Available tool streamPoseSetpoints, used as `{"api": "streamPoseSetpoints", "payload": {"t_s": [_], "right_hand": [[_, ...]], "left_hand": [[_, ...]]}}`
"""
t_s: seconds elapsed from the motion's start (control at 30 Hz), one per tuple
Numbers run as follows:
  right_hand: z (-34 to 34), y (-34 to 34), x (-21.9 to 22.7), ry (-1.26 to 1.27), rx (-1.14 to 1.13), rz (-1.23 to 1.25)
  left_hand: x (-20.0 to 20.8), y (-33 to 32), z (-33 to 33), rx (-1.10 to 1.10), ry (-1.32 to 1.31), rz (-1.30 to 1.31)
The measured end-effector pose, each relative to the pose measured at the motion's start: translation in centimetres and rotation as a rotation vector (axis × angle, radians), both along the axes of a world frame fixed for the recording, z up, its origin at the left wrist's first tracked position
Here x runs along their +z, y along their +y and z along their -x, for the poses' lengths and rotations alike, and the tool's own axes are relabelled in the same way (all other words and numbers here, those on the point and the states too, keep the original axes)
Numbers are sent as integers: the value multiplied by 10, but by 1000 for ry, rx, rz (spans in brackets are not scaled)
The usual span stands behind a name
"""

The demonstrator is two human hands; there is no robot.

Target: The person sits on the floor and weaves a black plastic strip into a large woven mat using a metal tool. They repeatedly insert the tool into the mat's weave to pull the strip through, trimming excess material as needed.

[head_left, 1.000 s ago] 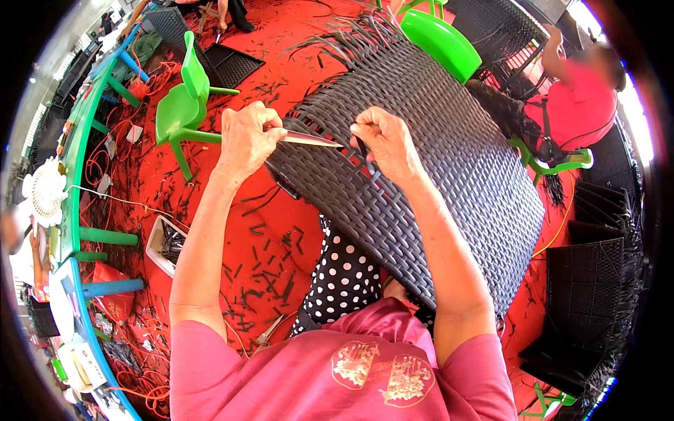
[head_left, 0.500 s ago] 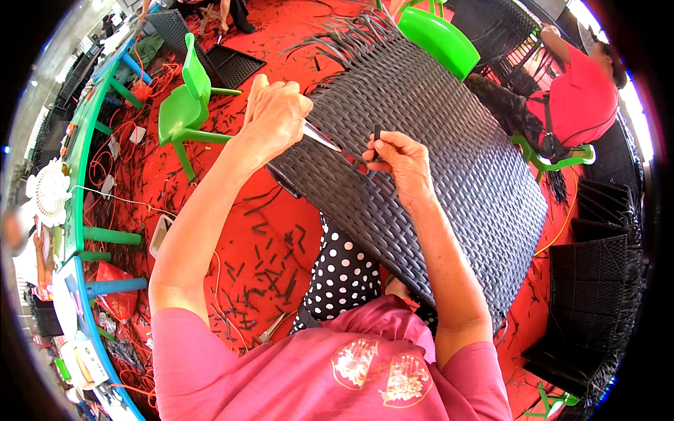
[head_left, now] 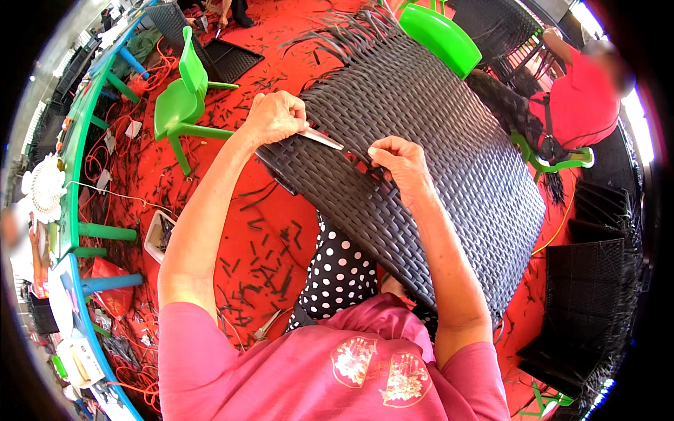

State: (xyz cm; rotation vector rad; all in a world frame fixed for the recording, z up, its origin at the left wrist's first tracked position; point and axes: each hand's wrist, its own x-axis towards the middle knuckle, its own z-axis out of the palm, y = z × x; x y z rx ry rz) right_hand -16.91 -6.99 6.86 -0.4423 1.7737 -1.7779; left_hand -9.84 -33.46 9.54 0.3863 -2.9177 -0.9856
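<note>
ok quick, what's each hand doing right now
Left hand: closed on a thin pale strip.
Right hand: fingers curled, pressing into the dark woven panel; whether it pinches a strand cannot be told.

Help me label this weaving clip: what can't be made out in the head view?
- Left hand: its palm and most of the pale flat tool it grips, hidden by the fingers.
- Right hand: fingertips tucked into the dark woven panel.
- Panel's near edge: behind the right forearm and pink shirt.
</note>
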Motion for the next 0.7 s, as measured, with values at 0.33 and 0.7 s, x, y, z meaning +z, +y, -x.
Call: {"api": "streamPoseSetpoints", "payload": {"t_s": [0.33, 0.7], "right_hand": [[-1, -11, -3, 256, 64, -330], [2, -19, -2, 278, 46, -463]], "left_hand": [[2, 7, 15, -59, 28, 211], [6, 6, 17, -144, 29, 272]]}}
